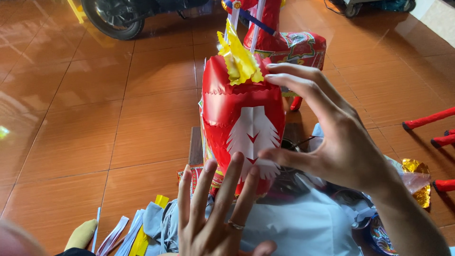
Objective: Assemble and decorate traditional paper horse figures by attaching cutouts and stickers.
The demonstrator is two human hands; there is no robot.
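steadying red paper figure (241,118) upright over tiled floor (95,118): right hand (341,147) spread, cupping its side; left hand (218,223) spread, fingertips pressing white fringe (253,135).

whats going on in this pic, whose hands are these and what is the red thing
There is one picture, taken by a camera worn on a person's head, looking down at their own two bare hands. No machine is involved.

The right hand is spread around the side of a red paper figure: its fingers lie at the top edge and its thumb at the lower front. The left hand, with a ring on one finger, is open, fingers pointing up at the figure's base. I cannot tell whether it touches.

The figure has a white feathery cutout on its front and a yellow frill on top. Behind it stands a second red figure.

All this is on an orange tiled floor. Paper strips lie at lower left, red sticks at right, and a wheel shows at the top.
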